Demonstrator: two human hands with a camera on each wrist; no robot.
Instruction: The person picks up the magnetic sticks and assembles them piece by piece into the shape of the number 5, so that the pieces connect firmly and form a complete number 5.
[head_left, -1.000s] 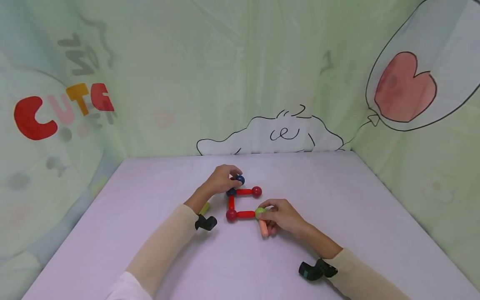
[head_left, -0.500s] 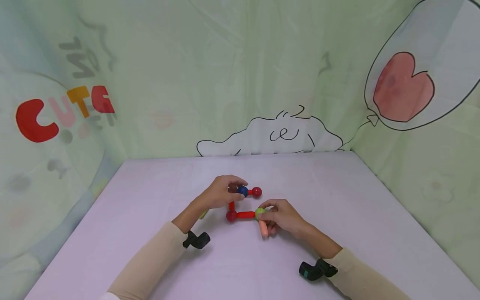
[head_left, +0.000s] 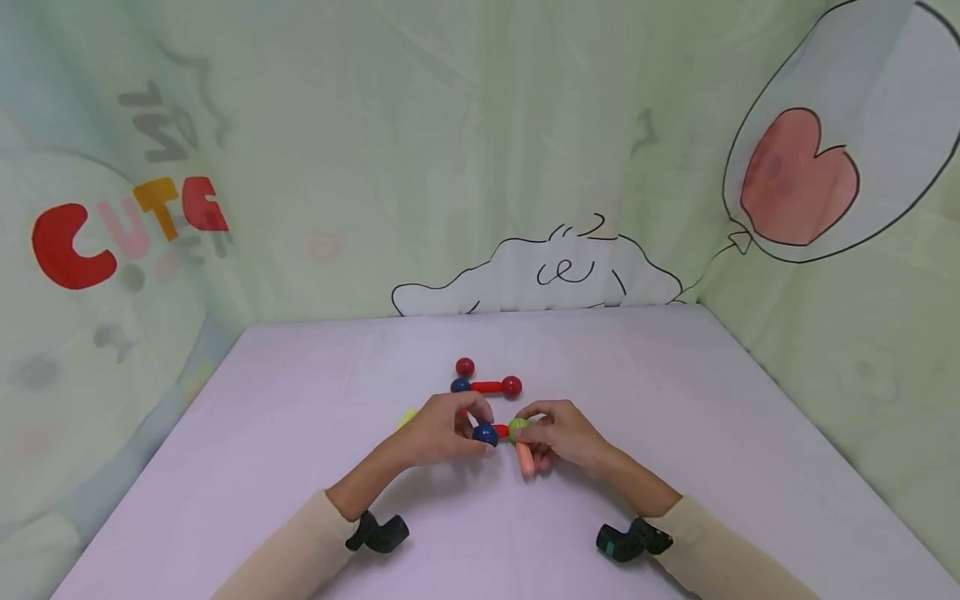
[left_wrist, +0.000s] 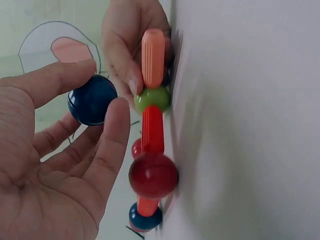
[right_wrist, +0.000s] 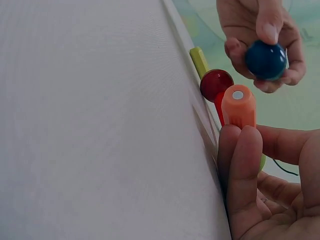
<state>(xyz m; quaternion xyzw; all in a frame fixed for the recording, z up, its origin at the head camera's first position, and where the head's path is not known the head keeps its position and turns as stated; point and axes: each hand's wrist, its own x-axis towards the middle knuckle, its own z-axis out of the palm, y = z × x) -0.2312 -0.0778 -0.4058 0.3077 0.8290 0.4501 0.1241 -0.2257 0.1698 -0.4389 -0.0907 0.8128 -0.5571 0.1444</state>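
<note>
Between the thumb and fingertips of my left hand is a blue ball, pinched above the table in the left wrist view. My right hand grips a green ball, from which an orange rod points toward me. A red rod joins the green ball to a dark red ball. Farther back, a second blue ball is joined by a red rod to a red ball. My left hand hides part of this structure in the head view.
Behind the structure lies another red ball; whether it touches the second blue ball is unclear. A yellow-green rod lies left of the structure, partly behind my left hand in the head view. Printed curtains surround the pale table.
My left hand has carried the blue ball from the back of the structure toward me, close to the right hand. The red ball at the back has come into view. My right hand has stayed put.
</note>
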